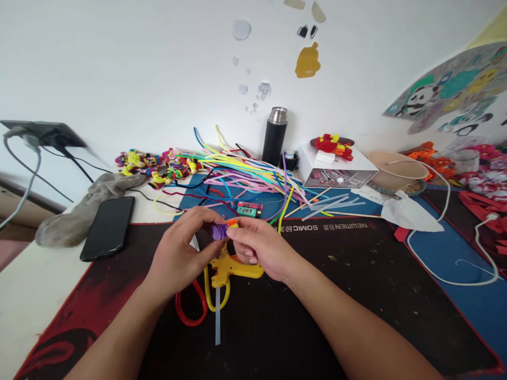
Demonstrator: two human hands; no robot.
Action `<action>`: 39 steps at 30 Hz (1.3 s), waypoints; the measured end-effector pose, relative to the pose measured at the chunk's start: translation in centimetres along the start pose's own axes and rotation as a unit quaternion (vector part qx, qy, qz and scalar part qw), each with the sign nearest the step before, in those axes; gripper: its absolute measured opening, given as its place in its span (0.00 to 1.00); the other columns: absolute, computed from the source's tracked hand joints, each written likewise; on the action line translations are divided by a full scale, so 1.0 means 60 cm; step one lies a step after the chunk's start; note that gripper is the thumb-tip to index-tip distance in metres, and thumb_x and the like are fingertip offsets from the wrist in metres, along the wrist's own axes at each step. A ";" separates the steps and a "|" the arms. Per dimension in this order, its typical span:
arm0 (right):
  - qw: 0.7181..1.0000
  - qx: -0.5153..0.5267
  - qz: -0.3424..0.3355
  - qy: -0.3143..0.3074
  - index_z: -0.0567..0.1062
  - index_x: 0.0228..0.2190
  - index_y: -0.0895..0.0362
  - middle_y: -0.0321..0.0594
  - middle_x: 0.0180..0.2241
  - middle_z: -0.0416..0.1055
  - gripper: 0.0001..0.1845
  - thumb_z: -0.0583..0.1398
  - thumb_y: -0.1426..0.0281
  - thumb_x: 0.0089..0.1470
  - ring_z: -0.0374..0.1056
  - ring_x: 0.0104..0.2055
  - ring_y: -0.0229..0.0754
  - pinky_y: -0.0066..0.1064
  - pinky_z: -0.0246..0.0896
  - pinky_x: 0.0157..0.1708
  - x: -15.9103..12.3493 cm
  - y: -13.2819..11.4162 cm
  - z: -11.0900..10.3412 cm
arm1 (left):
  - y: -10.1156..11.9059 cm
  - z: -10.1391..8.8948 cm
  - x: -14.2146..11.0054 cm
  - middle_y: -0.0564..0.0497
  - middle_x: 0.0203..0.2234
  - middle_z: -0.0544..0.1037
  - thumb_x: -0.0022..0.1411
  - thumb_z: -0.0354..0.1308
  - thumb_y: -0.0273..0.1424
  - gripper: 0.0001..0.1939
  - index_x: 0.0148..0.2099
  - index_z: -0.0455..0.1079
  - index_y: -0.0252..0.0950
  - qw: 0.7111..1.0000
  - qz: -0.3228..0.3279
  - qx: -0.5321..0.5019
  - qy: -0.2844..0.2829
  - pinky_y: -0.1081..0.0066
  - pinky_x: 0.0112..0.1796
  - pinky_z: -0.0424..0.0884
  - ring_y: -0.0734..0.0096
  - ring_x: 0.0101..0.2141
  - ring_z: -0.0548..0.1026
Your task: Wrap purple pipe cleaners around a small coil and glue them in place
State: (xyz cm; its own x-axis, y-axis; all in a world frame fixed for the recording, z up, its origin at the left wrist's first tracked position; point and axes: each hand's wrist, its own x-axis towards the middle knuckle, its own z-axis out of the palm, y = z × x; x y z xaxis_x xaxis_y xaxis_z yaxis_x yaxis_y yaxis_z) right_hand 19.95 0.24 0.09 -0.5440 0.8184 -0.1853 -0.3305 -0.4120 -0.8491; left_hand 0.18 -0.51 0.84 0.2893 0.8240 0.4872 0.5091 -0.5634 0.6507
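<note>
Pinching from both sides, the two hands have the small fuzzy piece (219,232) between them, just above the black mat (348,301), and it's purple on the left with orange and yellow on the right! The left hand (184,248) grips the purple end between thumb and fingers; the right hand (259,243) has thumb and forefinger closed at the orange and yellow end, its other fingers curled in.

Right below them, here's the yellow glue gun (224,269), a translucent glue stick (217,322) jutting from it toward the person. Beside it sit a red loop handle (191,321) and a yellow loop handle (227,303), partly hidden.

Out beyond the hands, what a spread: a tangle of colourful fuzzy stems (253,182), with the small bright figures (137,161) to its left and the black flask (274,137) standing upright behind it. Over to the right, a white box (344,171) carries a red and yellow figure (336,145) on top, with a pale bowl (396,169) beside it and crumpled white tissue (412,211) in front. Far left, a dark phone (108,227) lies next to the grey cloth (85,214)!
</note>
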 end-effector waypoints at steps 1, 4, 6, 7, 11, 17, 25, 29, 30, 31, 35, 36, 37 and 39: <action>1.000 -0.001 -0.001 0.002 0.73 0.33 0.54 0.21 0.16 0.55 0.14 0.71 0.61 0.55 0.42 0.17 0.30 0.28 0.34 0.20 0.001 0.001 0.000 | 0.000 0.000 0.000 0.52 0.40 0.81 0.67 0.66 0.26 0.08 0.46 0.74 0.42 1.000 0.001 0.003 0.000 0.68 0.47 0.72 0.63 0.43 0.79; 1.000 -0.004 -0.005 0.007 0.73 0.32 0.54 0.21 0.15 0.56 0.12 0.69 0.62 0.56 0.42 0.17 0.30 0.28 0.34 0.19 0.001 0.002 0.000 | -0.001 0.001 0.000 0.52 0.40 0.81 0.67 0.65 0.25 0.08 0.46 0.74 0.41 1.000 -0.001 0.016 0.000 0.68 0.45 0.73 0.64 0.42 0.79; 1.000 -0.005 -0.005 0.008 0.73 0.32 0.54 0.21 0.15 0.55 0.11 0.68 0.62 0.57 0.41 0.17 0.30 0.28 0.34 0.19 0.001 0.002 0.000 | -0.001 0.002 0.000 0.52 0.40 0.80 0.67 0.65 0.25 0.08 0.46 0.74 0.41 1.000 -0.002 0.019 -0.001 0.68 0.45 0.73 0.64 0.42 0.79; 1.000 -0.006 -0.005 0.009 0.73 0.32 0.54 0.20 0.14 0.55 0.11 0.67 0.62 0.57 0.41 0.16 0.30 0.28 0.34 0.19 0.001 0.001 0.001 | -0.001 0.002 0.000 0.52 0.40 0.80 0.67 0.65 0.25 0.08 0.46 0.74 0.41 1.000 -0.002 0.019 -0.002 0.68 0.44 0.73 0.64 0.42 0.79; 1.000 -0.009 0.000 0.017 0.73 0.32 0.54 0.19 0.14 0.53 0.09 0.66 0.64 0.57 0.39 0.16 0.30 0.28 0.33 0.19 0.000 -0.001 0.001 | -0.002 0.003 -0.001 0.52 0.40 0.80 0.67 0.65 0.26 0.07 0.46 0.74 0.41 1.000 0.001 0.018 -0.002 0.68 0.45 0.73 0.64 0.42 0.78; 0.999 -0.012 -0.004 0.033 0.74 0.32 0.54 0.19 0.14 0.52 0.07 0.66 0.64 0.56 0.39 0.16 0.30 0.28 0.33 0.19 0.000 0.002 0.003 | -0.001 0.003 -0.003 0.54 0.40 0.80 0.67 0.66 0.25 0.08 0.47 0.74 0.42 1.000 0.004 0.020 0.001 0.70 0.45 0.73 0.66 0.42 0.78; 0.999 -0.009 -0.019 0.043 0.72 0.30 0.54 0.19 0.14 0.52 0.08 0.65 0.64 0.56 0.40 0.16 0.30 0.28 0.34 0.19 0.002 0.003 0.004 | -0.001 0.008 -0.005 0.53 0.39 0.81 0.67 0.66 0.27 0.08 0.47 0.75 0.42 1.000 -0.009 0.015 0.019 0.69 0.43 0.76 0.65 0.39 0.80; 0.998 -0.012 -0.021 0.055 0.73 0.31 0.54 0.19 0.14 0.53 0.07 0.65 0.65 0.55 0.41 0.16 0.30 0.28 0.33 0.19 0.002 0.003 0.005 | -0.006 0.012 -0.007 0.52 0.41 0.82 0.66 0.67 0.30 0.13 0.53 0.75 0.42 0.999 -0.030 0.007 0.028 0.68 0.42 0.78 0.64 0.39 0.81; 0.998 -0.014 -0.022 0.058 0.73 0.31 0.54 0.19 0.14 0.53 0.07 0.65 0.65 0.55 0.41 0.16 0.30 0.28 0.33 0.19 0.002 0.004 0.005 | -0.008 0.013 -0.008 0.52 0.42 0.82 0.66 0.68 0.30 0.18 0.57 0.74 0.43 0.999 -0.035 0.003 0.031 0.67 0.43 0.78 0.64 0.39 0.82; 0.998 -0.015 -0.023 0.061 0.74 0.32 0.54 0.19 0.14 0.53 0.07 0.65 0.65 0.55 0.42 0.16 0.30 0.28 0.33 0.19 0.003 0.004 0.006 | -0.010 0.013 -0.008 0.52 0.43 0.83 0.66 0.68 0.30 0.22 0.61 0.73 0.44 0.999 -0.038 -0.001 0.031 0.67 0.44 0.79 0.63 0.40 0.82; 0.997 -0.013 -0.023 0.071 0.74 0.32 0.54 0.19 0.14 0.53 0.08 0.66 0.65 0.53 0.41 0.15 0.30 0.28 0.33 0.18 0.004 0.001 0.007 | -0.014 0.010 -0.011 0.50 0.46 0.83 0.65 0.72 0.35 0.33 0.70 0.69 0.48 0.999 -0.037 -0.028 0.001 0.62 0.49 0.78 0.59 0.45 0.82; 0.997 -0.011 -0.024 0.073 0.74 0.32 0.54 0.19 0.13 0.52 0.08 0.66 0.64 0.53 0.41 0.15 0.30 0.28 0.33 0.18 0.004 0.000 0.006 | -0.015 0.009 -0.012 0.49 0.47 0.83 0.64 0.74 0.36 0.35 0.70 0.69 0.48 0.998 -0.041 -0.045 -0.002 0.61 0.50 0.78 0.58 0.46 0.82; 0.997 -0.009 -0.025 0.075 0.74 0.32 0.54 0.19 0.13 0.52 0.08 0.67 0.64 0.53 0.41 0.15 0.30 0.28 0.33 0.18 0.004 -0.001 0.005 | -0.016 0.008 -0.012 0.47 0.48 0.83 0.62 0.76 0.36 0.37 0.70 0.70 0.48 0.996 -0.049 -0.070 0.001 0.61 0.50 0.78 0.57 0.47 0.82; 0.996 -0.010 -0.030 0.081 0.73 0.31 0.54 0.18 0.14 0.51 0.09 0.67 0.64 0.53 0.40 0.16 0.30 0.28 0.33 0.19 0.005 -0.003 0.002 | -0.020 0.003 -0.011 0.45 0.49 0.83 0.59 0.78 0.35 0.35 0.66 0.73 0.44 0.986 -0.080 -0.139 0.047 0.60 0.48 0.79 0.56 0.46 0.82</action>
State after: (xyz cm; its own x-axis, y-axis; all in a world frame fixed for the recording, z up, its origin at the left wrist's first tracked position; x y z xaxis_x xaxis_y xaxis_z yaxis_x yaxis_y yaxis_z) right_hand 19.77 0.54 0.26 -0.3913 0.8960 -0.2098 -0.3417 -0.3531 -0.8709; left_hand -0.46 -0.37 -0.39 0.1413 0.9015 0.4090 0.2972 -0.4328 0.8511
